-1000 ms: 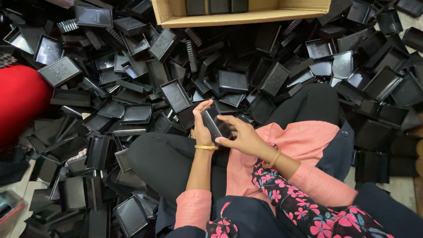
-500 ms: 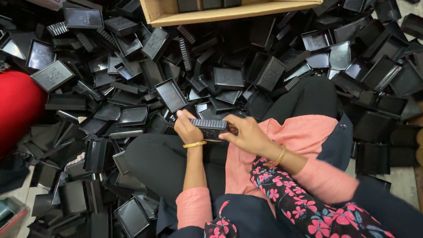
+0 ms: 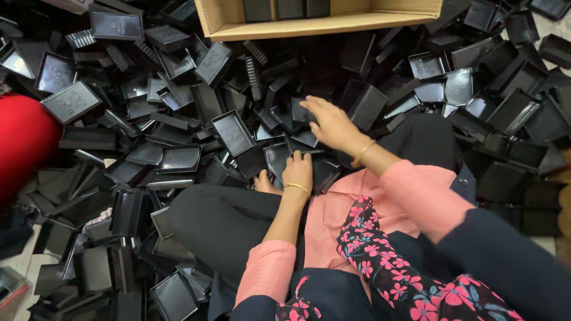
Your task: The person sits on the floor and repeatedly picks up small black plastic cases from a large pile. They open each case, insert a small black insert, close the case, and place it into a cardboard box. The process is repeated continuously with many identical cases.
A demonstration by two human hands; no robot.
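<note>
I sit on the floor in a heap of black plastic trays and lids (image 3: pixel 233 132). My left hand (image 3: pixel 297 171), with a gold bangle on the wrist, lies just in front of my lap, its fingers curled over the edge of a black tray (image 3: pixel 276 159). My right hand (image 3: pixel 331 123) reaches forward over the heap with fingers spread. Its fingertips touch a small black tray (image 3: pixel 300 110) lying among the others. Whether it grips that tray is not visible.
An open cardboard box (image 3: pixel 279 27) with a few black pieces inside stands at the far edge of the heap. A red rounded object (image 3: pixel 21 139) sits at the left. Black trays cover the floor on all sides of my legs (image 3: pixel 220 217).
Both hands held one black piece together in front of my lap. The right hand has since let go and reached forward onto the heap, while the left hand dropped lower.
</note>
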